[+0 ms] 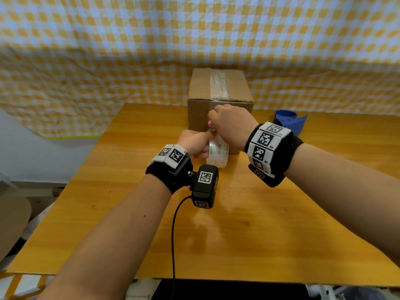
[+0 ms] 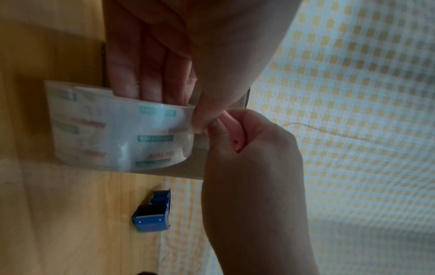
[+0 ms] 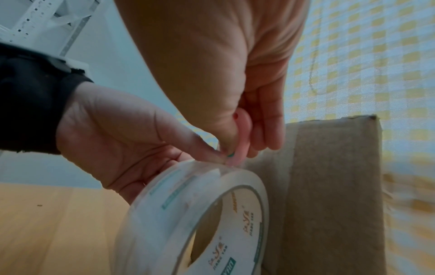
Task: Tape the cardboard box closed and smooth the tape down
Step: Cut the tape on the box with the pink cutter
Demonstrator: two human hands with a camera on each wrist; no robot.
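Left hand [image 1: 193,142] gripping clear tape roll [image 1: 218,153], right hand [image 1: 229,124] pinching small pink cutter [image 2: 236,134] at the tape, before taped cardboard box [image 1: 218,92], blue dispenser [image 1: 289,121] on bench [image 1: 216,224]

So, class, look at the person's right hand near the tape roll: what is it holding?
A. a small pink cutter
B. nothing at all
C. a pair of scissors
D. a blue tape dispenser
A: the right hand pinches a small pink cutter at the tape roll, while the blue tape dispenser lies untouched on the table.
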